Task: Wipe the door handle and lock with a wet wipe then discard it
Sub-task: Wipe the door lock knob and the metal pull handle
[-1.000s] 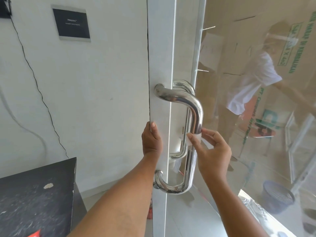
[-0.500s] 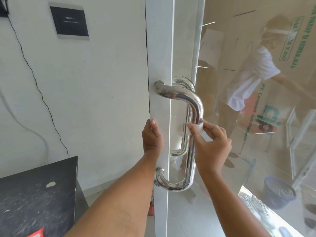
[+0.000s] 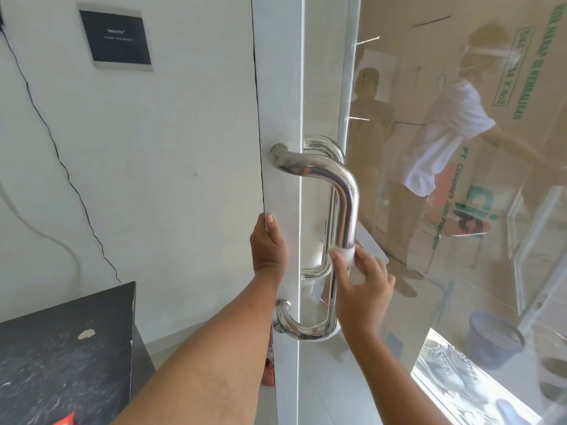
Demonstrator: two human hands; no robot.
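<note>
A polished steel D-shaped door handle is fixed to the white frame of a glass door. My right hand grips the handle's vertical bar with a white wet wipe wrapped round it, a little below mid-height. My left hand holds the door frame's left edge, thumb on the front face and fingers hidden behind. A second handle shows through the glass on the far side. No lock is visible to me.
A black speckled cabinet top stands at lower left. A dark wall plaque and a cable are on the white wall. A blue mesh bin sits beyond the glass, lower right. A person's reflection shows in the glass.
My right hand has slid down the bar with the wipe after being a little higher half a second ago. My left hand stays on the door edge.
</note>
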